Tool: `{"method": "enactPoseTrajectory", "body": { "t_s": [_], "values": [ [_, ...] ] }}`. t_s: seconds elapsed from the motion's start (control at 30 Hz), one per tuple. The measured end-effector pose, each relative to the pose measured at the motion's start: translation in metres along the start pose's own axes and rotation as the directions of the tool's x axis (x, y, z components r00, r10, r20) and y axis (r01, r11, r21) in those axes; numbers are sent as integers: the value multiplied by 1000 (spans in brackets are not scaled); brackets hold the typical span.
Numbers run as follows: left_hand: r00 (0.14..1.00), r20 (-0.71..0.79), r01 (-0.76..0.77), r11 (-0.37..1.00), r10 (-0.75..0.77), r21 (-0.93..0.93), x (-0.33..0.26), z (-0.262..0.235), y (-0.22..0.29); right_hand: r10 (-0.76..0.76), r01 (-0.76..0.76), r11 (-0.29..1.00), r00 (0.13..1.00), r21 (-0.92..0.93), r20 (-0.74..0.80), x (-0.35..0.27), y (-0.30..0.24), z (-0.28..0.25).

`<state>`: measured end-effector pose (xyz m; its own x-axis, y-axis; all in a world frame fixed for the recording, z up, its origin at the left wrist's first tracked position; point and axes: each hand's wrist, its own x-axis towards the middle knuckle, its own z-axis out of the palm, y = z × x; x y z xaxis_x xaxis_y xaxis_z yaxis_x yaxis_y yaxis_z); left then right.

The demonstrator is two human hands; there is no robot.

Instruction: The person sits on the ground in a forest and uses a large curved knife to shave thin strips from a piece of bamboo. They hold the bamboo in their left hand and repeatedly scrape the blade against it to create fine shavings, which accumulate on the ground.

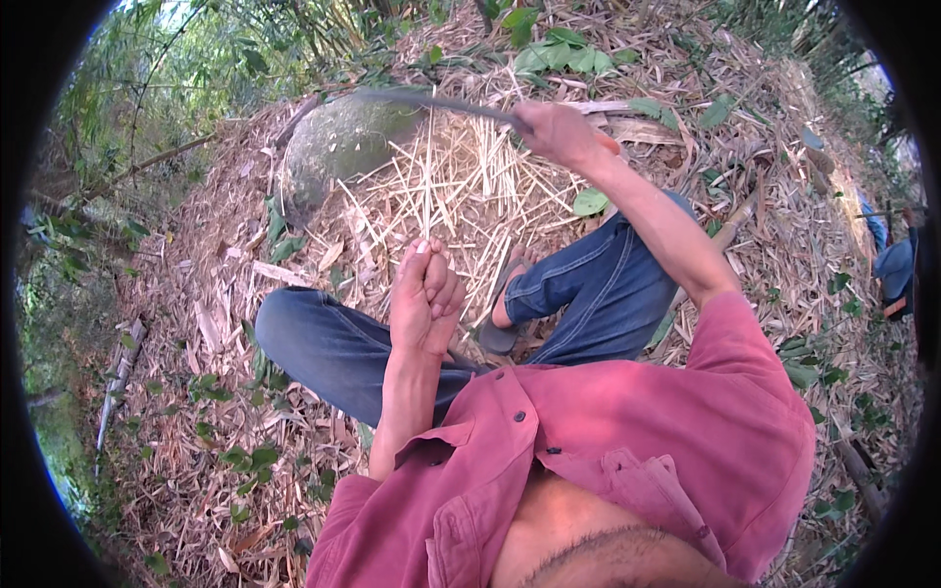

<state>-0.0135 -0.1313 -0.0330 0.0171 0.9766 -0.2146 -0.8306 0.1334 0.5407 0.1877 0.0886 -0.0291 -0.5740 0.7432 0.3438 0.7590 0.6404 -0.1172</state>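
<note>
My left hand [428,294] is closed in front of my body, thumb on top. A thin pale stick [427,186], which looks like split bamboo, rises from its fingers and points away from me. Farther off to the right, my right hand [561,135] is wrapped round the handle of a long knife [461,105]; a bit of orange shows behind the fist. The dark blade reaches left over the top of the stick toward the rock, its tip smeared by motion. Whether blade and stick touch, I cannot tell. Many similar pale sticks [480,167] lie scattered on the ground beyond my hands.
A rounded mossy rock [338,147] stands at the far left of the sticks. My crossed legs in blue jeans [598,284] frame the near side. Dry leaves and husks [196,392] cover the ground. Another person [894,260] in blue shows at the right rim.
</note>
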Motion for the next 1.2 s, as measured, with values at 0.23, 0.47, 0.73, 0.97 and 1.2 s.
{"method": "enactPoseTrajectory", "body": {
  "t_s": [0.23,0.47,0.73,0.97,1.2],
  "values": [
    [999,4,-32,993,32,110,41,-1,9,-203,208,976,976,64,-78,-25,-40,1],
    [1000,21,-20,996,18,88,51,-2,7,-328,340,930,939,139,-104,-34,-63,-4],
    [1000,22,-4,999,3,40,31,8,1,-209,211,973,977,90,-32,-27,-52,2],
    [995,90,49,999,-47,-21,3,0,-9,-79,79,996,997,44,-1,-12,-16,13],
    [994,4,109,992,-109,59,-27,-6,-10,161,-161,987,987,21,-15,5,48,16]
  ]
}}
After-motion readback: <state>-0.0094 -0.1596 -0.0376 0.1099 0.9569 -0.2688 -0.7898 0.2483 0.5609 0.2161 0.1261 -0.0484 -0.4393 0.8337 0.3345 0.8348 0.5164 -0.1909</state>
